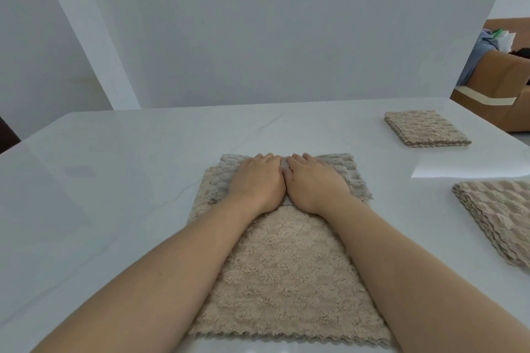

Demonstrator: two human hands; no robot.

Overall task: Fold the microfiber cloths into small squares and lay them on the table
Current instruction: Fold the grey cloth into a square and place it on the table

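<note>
Beige cloth [286,281] lies near-centre on white surface [114,180], far part folded over. Left hand [258,180] and right hand [314,182] side by side, flat, fingers straight, pressing the fold. Cloth stack [502,215] right; folded square [424,129] far right.

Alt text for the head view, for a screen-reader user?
The left hand and right hand press flat, side by side, on the folded-over far end of a beige cloth spread on a white table. A folded cloth square lies far right, and a stack of cloths sits at the right edge.
</note>
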